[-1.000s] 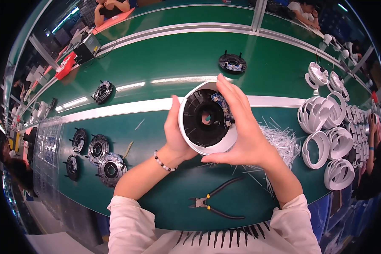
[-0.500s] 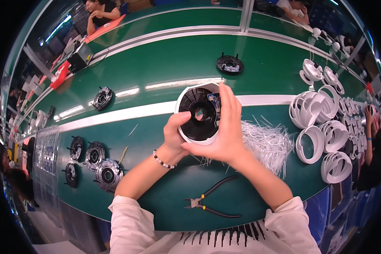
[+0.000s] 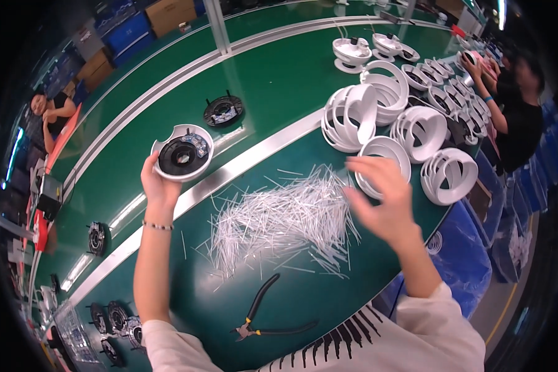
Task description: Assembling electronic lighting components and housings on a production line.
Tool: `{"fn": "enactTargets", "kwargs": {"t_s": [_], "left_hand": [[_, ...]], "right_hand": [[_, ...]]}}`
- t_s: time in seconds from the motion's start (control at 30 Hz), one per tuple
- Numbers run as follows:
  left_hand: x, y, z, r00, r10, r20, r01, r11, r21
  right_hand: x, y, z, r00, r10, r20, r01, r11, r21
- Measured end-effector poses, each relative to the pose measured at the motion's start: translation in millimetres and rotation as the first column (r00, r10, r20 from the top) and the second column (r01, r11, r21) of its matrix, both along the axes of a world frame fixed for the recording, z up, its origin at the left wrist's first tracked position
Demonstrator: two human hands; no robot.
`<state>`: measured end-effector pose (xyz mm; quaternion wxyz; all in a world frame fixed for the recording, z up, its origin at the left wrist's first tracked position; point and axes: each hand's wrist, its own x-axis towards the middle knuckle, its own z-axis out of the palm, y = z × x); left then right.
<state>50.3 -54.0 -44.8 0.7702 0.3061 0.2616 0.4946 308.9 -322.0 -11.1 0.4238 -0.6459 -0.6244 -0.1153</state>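
Observation:
My left hand (image 3: 157, 184) holds a round white housing (image 3: 182, 152) with a black inner part, stretched out over the green belt beyond the silver rail. My right hand (image 3: 380, 197) hovers blurred, fingers spread and holding nothing, over the right edge of a heap of thin white sticks (image 3: 279, 218), just in front of a white ring housing (image 3: 384, 156). More white ring housings (image 3: 352, 116) are stacked behind it.
Black-handled cutting pliers (image 3: 268, 314) lie near the table's front edge. A lone black round part (image 3: 223, 111) sits on the belt. Several black round parts (image 3: 115, 316) lie at the lower left. A person in black (image 3: 518, 118) works at the right; another (image 3: 54, 110) sits far left.
My right hand has let go of the white housing and swung right toward the ring housings. My left hand has carried the housing out onto the belt. The view has turned right.

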Motion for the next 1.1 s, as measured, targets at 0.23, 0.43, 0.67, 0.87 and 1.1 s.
{"fn": "enactTargets", "kwargs": {"t_s": [0.23,0.43,0.67,0.87,1.1], "left_hand": [[9.7,81.5,-27.8,0.96,-0.104,-0.262,0.105,0.994,-0.01],[31.9,120.5,13.3,0.238,0.575,-0.783,0.444,0.653,0.614],[174.5,137.8,-2.5,-0.221,0.552,-0.804,0.699,0.665,0.265],[207.5,136.8,-8.7,0.23,0.694,-0.683,0.655,0.408,0.635],[118.7,67.8,34.6,0.755,0.213,-0.62,0.263,0.768,0.584]], "right_hand": [[89.2,-14.9,-8.0,0.904,-0.22,0.367,0.313,0.924,-0.218],[104.7,14.4,-8.9,0.863,-0.286,0.417,0.453,0.803,-0.386],[90.2,6.1,15.3,0.864,-0.289,0.412,0.441,0.83,-0.342],[22.6,-40.8,81.6,0.952,-0.264,0.154,0.283,0.952,-0.116],[-68.8,-17.5,-5.6,0.813,0.48,-0.33,-0.566,0.785,-0.252]]}}
